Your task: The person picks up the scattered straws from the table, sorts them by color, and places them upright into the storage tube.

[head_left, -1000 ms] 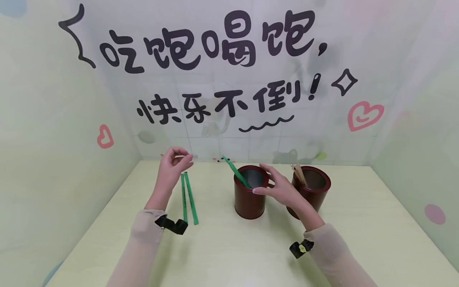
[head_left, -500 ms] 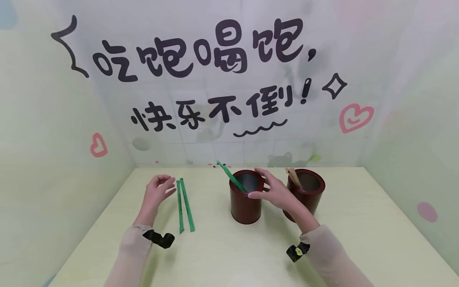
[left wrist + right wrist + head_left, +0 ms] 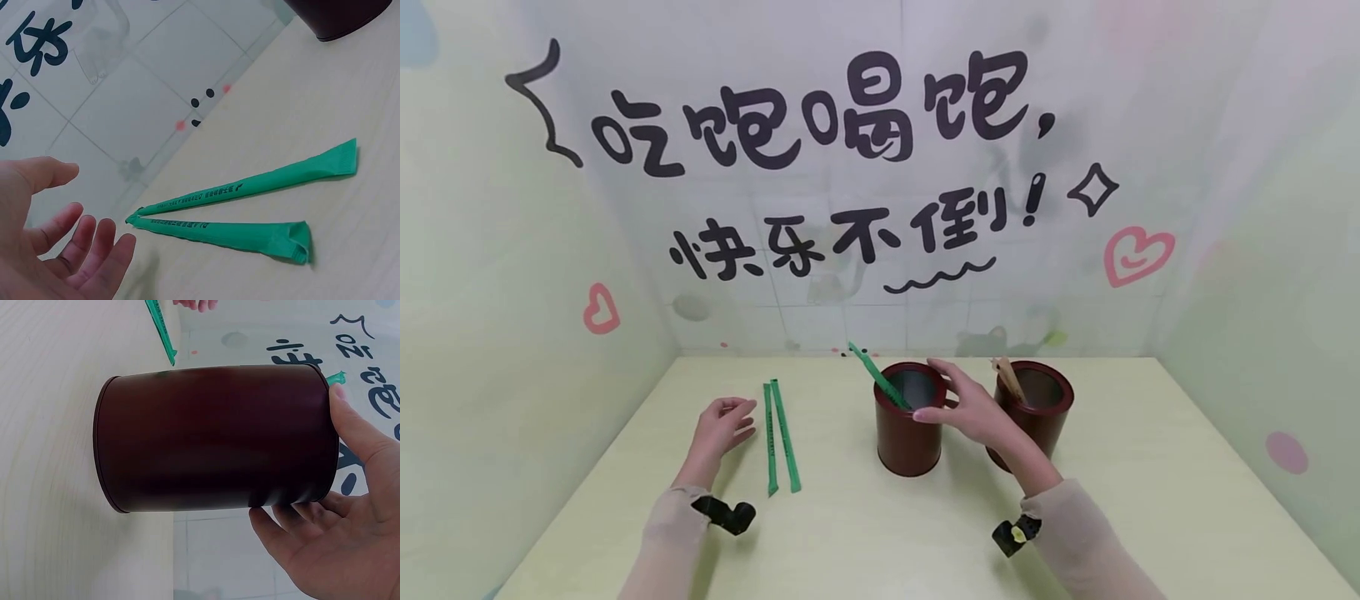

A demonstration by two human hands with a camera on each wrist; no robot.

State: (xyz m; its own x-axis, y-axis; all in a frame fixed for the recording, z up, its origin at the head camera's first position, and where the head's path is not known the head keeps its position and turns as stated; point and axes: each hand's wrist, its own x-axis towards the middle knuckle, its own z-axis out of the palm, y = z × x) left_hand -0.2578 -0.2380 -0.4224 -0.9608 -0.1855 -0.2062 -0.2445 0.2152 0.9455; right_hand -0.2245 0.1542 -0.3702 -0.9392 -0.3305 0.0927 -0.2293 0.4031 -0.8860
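My left hand (image 3: 718,433) is just left of two long, slim green paper packets with black print, a left packet (image 3: 771,437) and a right packet (image 3: 786,442). They lie on the table, far ends close together. In the left wrist view the hand's fingers are loosely bent and hold nothing. My right hand (image 3: 970,408) grips the upper part of a dark red-brown round canister (image 3: 908,446), thumb at the rim and fingers around the side. The canister stands upright. Another green packet (image 3: 872,371) leans in it, sticking out over the left rim.
A second dark red-brown canister (image 3: 1041,425) stands to the right, partly behind my right forearm, with tan slim packets (image 3: 1009,379) leaning inside. A wall (image 3: 790,317) with black lettering rises behind the table (image 3: 850,542), and side panels flank it.
My left hand has come down and nearer to me, from above the far ends of the green packets to their left side. The right hand stays on the canister; the head view has shifted slightly.
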